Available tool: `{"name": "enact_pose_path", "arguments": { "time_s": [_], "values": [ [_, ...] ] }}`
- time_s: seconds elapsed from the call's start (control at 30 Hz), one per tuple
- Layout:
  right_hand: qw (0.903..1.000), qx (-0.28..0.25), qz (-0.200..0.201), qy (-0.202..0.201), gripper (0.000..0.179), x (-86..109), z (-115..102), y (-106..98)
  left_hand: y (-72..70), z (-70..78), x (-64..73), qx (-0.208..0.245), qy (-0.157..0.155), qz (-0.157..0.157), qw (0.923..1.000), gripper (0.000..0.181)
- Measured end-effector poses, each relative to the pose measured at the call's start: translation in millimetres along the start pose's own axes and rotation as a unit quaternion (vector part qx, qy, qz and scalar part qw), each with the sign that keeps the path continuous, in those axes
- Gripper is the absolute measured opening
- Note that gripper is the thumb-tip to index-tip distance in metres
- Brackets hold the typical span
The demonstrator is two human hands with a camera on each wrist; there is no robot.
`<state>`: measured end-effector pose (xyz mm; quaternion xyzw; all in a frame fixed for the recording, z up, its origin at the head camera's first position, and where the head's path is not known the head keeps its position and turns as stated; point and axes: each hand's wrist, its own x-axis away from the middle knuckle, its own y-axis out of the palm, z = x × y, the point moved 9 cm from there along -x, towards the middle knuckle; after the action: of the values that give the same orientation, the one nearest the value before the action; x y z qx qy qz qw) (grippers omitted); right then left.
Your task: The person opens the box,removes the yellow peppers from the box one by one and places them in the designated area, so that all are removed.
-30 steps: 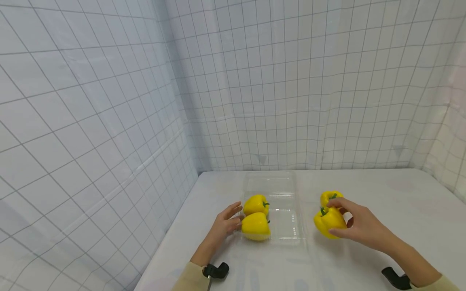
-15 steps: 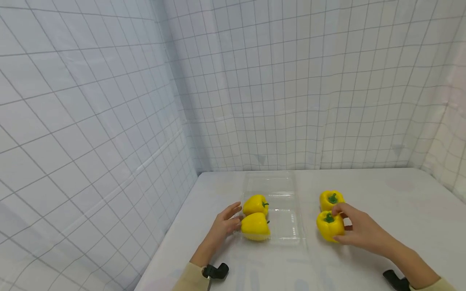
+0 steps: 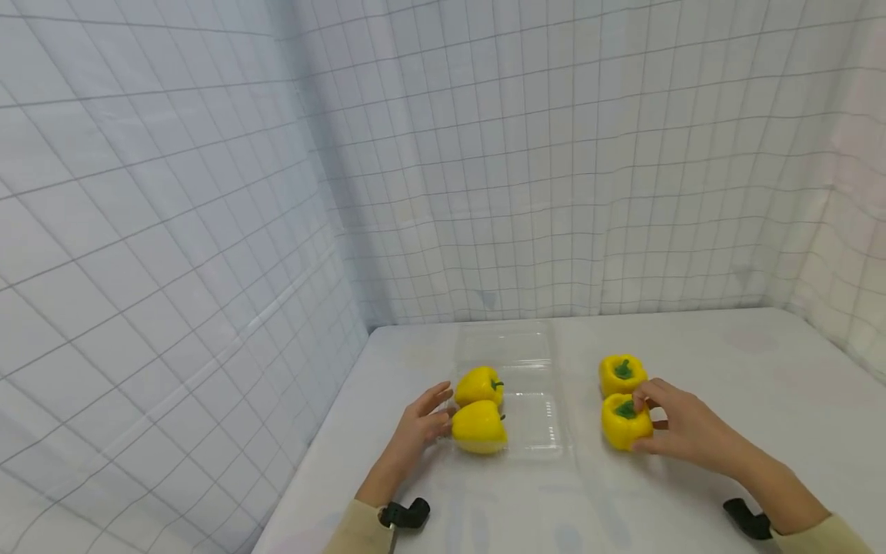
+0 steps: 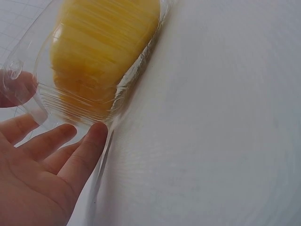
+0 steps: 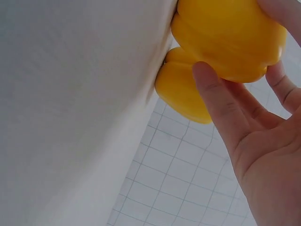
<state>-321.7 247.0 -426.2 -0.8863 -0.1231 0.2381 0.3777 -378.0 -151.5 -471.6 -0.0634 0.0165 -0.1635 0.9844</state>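
Yellow and upright, the near right pepper (image 3: pixel 618 427) sits on the white worktop (image 3: pixel 505 508), its green stem facing up. The right hand (image 3: pixel 685 427) holds it from the right side, spread to about the pepper's width: fingers bent over the top beside the stem, thumb against the near side. Right behind it, touching or nearly so, the far right pepper (image 3: pixel 612 377) stands upright as well, stem up. The right wrist view shows both of them, the held one nearer the camera and partly hiding the other.

Well to the left lies a clear plastic box (image 3: pixel 533 431), with a second clear section reaching back toward the rear edge of the worktop. Two more yellow peppers lie on their sides along its left part, stems pointing right: the near left pepper (image 3: pixel 477 428) and, just behind it, the far left pepper (image 3: pixel 477 387).

The left hand (image 3: pixel 418 423) is at the left side of the box, fingers spread apart and loosely bent, gripping nothing. In the left wrist view its fingertips lie at the ridged corner, and one finger shows through the plastic.

Beige sleeves (image 3: pixel 360 527) cover the forearms, and each wrist carries a black mount (image 3: pixel 410 514). White curtains (image 3: pixel 498 192) with a grey grid hang behind and at both sides.
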Motion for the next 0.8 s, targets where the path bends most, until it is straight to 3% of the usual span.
{"name": "enact_pose_path", "arguments": {
  "time_s": [0.47, 0.8],
  "values": [
    [0.9989, 0.037, 0.029, 0.003, 0.070, -0.1, -0.5, -6.5, -0.2, -1.5, -0.8, 0.002, 0.002, -0.004, 1.0000, 0.059],
    [0.9979, 0.053, 0.035, -0.003, 0.061, -0.8, -1.5, -8.7, 0.0, 2.5, 0.8, -0.004, 0.007, -0.005, 1.0000, 0.059]
  ]
}}
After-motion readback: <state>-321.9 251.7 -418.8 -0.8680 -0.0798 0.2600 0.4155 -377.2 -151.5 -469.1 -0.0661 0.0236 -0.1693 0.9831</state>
